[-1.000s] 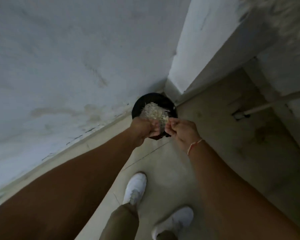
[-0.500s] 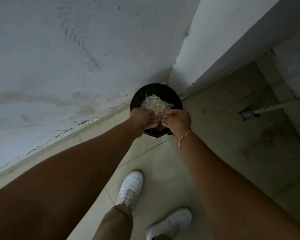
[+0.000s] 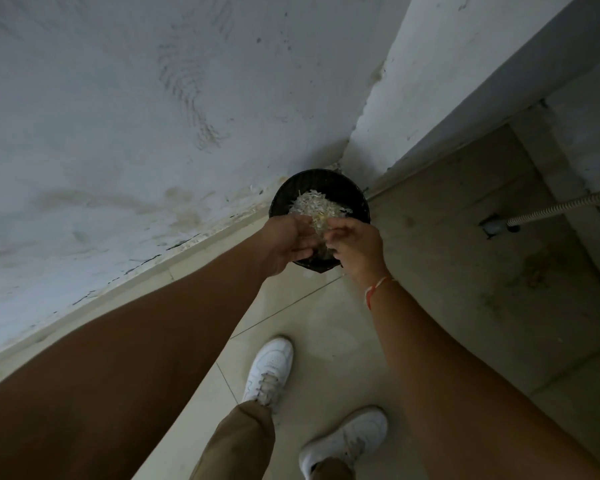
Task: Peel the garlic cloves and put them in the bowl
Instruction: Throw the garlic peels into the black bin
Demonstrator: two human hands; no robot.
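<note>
Since half a second ago I see my two hands drawn slightly apart over the black basket (image 3: 355,195), and the view has crept a little nearer to it; the basket itself sits where it sat, on the floor in the corner of the walls.

The pale heap of garlic skins (image 3: 317,204) lies inside the basket, just beyond my fingertips, with the nearest skins running in between the two hands. I cannot pick out a whole clove anywhere; what sits between my fingers is too small and blurred to name.

My left hand (image 3: 286,242) hangs over the near left rim, palm turned inward, fingers loosely curled; whether it grips anything I cannot tell. My right hand (image 3: 355,245) is just beside it over the near right rim, its fingertips bunched together in a pinch at the edge of the skins, but the thing pinched is not clear. A red thread bracelet (image 3: 374,289) circles the right wrist.

Below the hands, nearer me, are my two white sneakers (image 3: 269,370) and tan trouser legs (image 3: 238,441) on the tiled floor (image 3: 329,323). Well off to the right of the right hand a ribbed hose (image 3: 568,204) ends at a floor drain (image 3: 496,226). The stained white wall (image 3: 118,133) rises to the left of the left hand.
</note>
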